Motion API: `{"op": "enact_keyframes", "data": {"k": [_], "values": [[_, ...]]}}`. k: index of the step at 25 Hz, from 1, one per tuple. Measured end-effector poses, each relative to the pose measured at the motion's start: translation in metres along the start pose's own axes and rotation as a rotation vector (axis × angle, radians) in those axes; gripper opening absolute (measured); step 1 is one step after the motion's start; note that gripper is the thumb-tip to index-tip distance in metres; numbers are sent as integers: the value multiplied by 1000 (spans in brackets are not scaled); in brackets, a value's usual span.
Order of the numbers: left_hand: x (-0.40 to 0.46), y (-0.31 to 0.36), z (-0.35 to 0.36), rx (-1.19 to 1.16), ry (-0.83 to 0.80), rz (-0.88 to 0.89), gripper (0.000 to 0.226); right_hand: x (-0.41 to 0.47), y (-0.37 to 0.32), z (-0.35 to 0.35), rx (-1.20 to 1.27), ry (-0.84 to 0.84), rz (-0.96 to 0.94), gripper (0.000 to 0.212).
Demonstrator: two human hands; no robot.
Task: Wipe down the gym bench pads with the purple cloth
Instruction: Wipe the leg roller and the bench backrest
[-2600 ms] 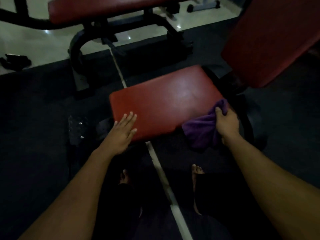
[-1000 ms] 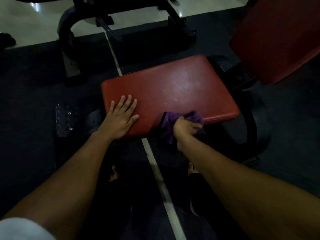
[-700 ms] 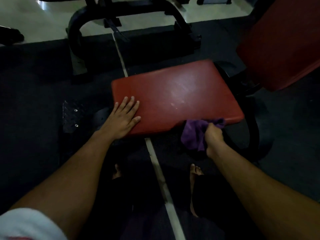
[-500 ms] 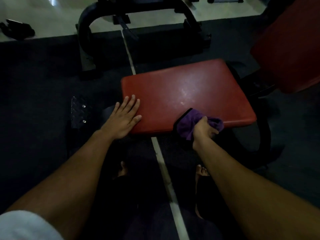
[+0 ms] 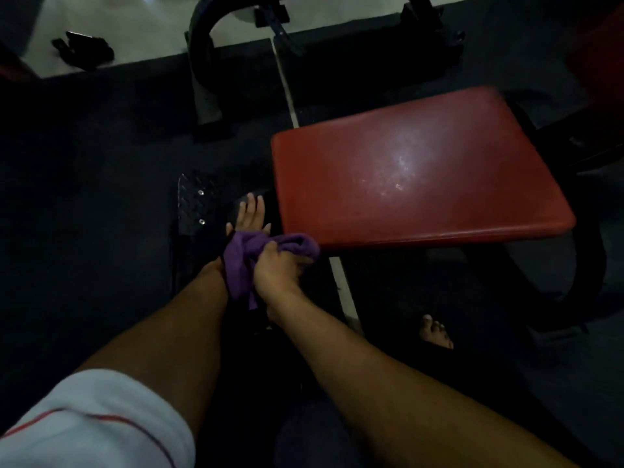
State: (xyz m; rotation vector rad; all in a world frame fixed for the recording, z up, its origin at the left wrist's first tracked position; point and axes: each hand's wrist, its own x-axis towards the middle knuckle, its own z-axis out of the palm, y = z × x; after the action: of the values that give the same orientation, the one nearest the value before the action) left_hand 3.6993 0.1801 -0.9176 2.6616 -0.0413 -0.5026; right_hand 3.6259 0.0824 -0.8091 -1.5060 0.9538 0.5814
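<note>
Head view: purple cloth (image 5: 241,261) within right fingers (image 5: 270,248).

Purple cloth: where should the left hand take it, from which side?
Take the purple cloth by its loose hanging fold on the left, coming from below-left. The right hand already bunches the right end, and the open left hand lies under the drape.

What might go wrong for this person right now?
The purple cloth is bunched in the right hand and draped over the open left hand, off the red seat pad; it could slip to the dark floor. A bare foot sits near the bench's black frame, risking a stubbed toe.
</note>
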Motion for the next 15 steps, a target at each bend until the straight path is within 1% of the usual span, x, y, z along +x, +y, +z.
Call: {"op": "enact_keyframes", "data": {"k": [2,4,5,7,8,10,11,13,15], "values": [[3,0,-6,-26,-44,20,67,-2,16,3,-52,-104,-76,73],[2,-7,-11,-12,-75,88,67,-6,31,-27,-86,-111,-159,63],[1,-11,-12,-6,-92,103,67,-4,38,-45,-74,-78,-161,56],[0,-10,-14,-20,-120,106,67,3,44,-76,39,14,-166,44],[0,-9,-12,-19,-132,102,67,5,41,-84,132,6,-176,39],[4,-6,-16,-34,-156,71,69,0,26,-74,237,-109,-174,35],[6,-6,-20,-53,-168,65,70,-6,21,-61,194,-166,-166,37],[7,-9,-23,-85,-211,87,69,-14,20,-37,-6,-265,-189,43],[9,-13,-26,-94,-242,101,69,-21,17,-36,-143,-352,-290,46]]}}
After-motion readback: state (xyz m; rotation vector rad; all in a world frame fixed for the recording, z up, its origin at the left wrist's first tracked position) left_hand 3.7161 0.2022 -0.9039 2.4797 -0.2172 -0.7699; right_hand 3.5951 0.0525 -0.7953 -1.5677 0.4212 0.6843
